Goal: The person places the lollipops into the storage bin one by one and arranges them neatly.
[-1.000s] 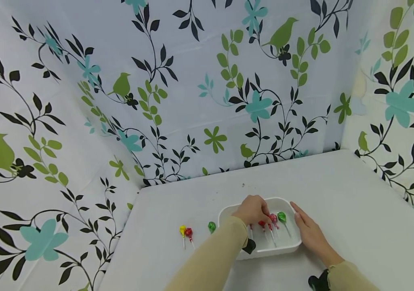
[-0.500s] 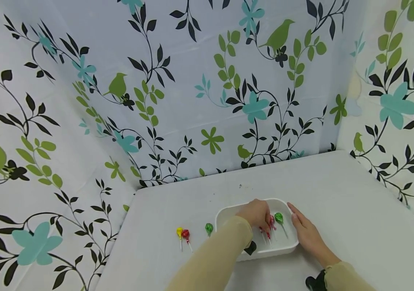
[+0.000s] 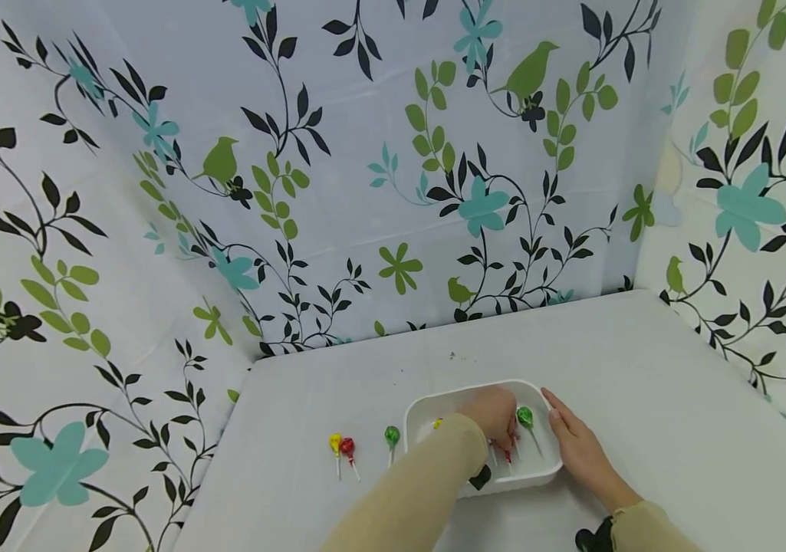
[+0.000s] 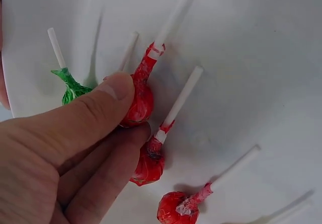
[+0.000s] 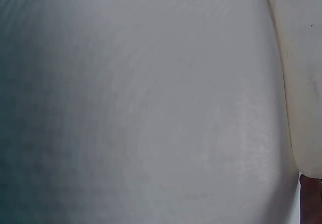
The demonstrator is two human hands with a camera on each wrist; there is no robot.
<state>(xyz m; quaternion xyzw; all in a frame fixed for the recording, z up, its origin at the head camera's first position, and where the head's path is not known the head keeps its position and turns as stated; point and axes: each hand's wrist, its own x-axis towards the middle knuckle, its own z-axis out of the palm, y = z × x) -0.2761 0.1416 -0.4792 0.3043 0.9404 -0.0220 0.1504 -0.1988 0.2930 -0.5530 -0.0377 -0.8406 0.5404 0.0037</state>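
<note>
In the left wrist view a red-wrapped lollipop (image 4: 139,103) is pinched between the thumb and fingers of my left hand (image 3: 492,414), its white stick pointing up and right. That hand is low inside the white tray (image 3: 427,405). A second red lollipop (image 4: 150,164) lies right at the fingertips, and a third red lollipop (image 4: 173,209) is further off. Beyond the thumb a green lollipop (image 4: 73,90) is partly hidden. My right hand (image 3: 582,448) rests along the tray's right end, fingers extended against its outer wall.
Left of the tray, a yellow lollipop (image 3: 335,443), a red lollipop (image 3: 347,447) and a green lollipop (image 3: 392,437) lie on the white table (image 3: 296,399). Part of another yellow lollipop (image 3: 438,423) shows inside the tray. A patterned curtain (image 3: 337,192) hangs behind.
My left hand has shifted a little right and nearer to me within the tray, uncovering a yellow lollipop at its left. The right hand stays at the tray's end. The head view has shifted slightly.
</note>
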